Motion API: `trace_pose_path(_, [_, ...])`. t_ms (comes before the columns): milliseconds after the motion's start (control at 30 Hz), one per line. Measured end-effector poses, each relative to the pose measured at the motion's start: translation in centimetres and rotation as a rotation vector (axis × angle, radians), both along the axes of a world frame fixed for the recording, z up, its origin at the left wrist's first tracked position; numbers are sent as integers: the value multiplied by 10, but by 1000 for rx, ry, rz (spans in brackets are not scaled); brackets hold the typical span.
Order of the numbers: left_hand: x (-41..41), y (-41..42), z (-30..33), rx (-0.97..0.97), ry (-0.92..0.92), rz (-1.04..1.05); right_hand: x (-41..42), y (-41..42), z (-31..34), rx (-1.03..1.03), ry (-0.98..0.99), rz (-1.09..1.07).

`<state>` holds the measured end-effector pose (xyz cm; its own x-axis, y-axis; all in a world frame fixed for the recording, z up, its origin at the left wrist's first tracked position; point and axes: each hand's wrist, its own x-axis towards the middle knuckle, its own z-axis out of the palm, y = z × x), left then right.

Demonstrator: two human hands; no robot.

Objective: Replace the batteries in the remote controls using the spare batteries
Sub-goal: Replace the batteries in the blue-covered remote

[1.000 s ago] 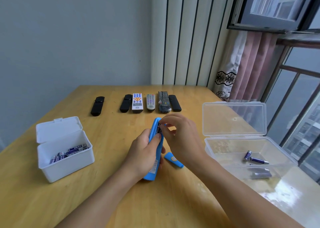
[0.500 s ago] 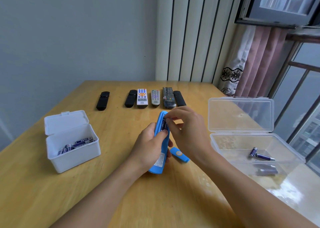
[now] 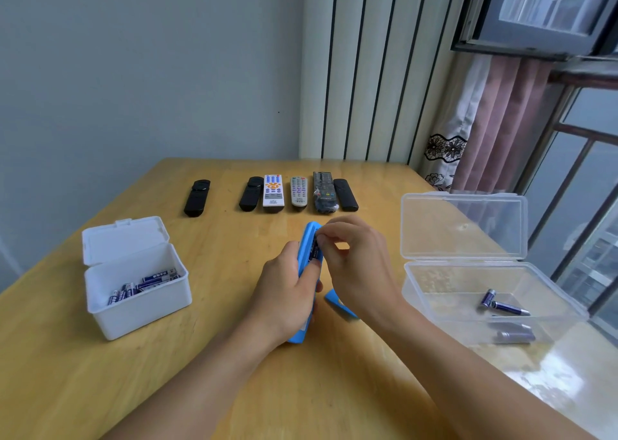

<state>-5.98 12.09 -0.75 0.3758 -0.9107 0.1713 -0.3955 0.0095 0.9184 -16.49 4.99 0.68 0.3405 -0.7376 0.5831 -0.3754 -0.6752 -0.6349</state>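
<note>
On the wooden table (image 3: 234,389): clear bin (image 3: 468,282) right holding a few batteries, white box (image 3: 133,302) left with spare batteries (image 3: 147,282), six remotes (image 3: 274,190) lined up at the far edge. Centre: left hand (image 3: 284,295) wrapped around the blue remote (image 3: 309,249), tilted up, compartment exposed. Right hand (image 3: 354,255) has fingertips pinched at a battery (image 3: 314,250) in the bay; can't tell whether it is seated. Blue cover (image 3: 339,306) lies beside the remote. Risks: spring kicks the cell out and it rolls off, or polarity gets reversed.
</note>
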Motion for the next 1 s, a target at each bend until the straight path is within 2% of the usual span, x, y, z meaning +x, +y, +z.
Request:
trace_pose_path(333, [1, 1, 2, 45, -16, -19, 1, -6, 3, 18, 82, -20])
trace_pose_path(533, [2, -2, -2, 99, 129, -49, -1, -6, 4, 120, 117, 5])
trace_pose_path(633, [4, -3, -1, 103, 168, -53, -1, -6, 7, 191, 76, 24])
trace_pose_path(833, [6, -2, 3, 62, 239, -101, -5, -5, 8, 188, -39, 14])
trace_pose_path(1000, [11, -3, 1, 46, 338, -86, -1, -5, 1, 119, -34, 37])
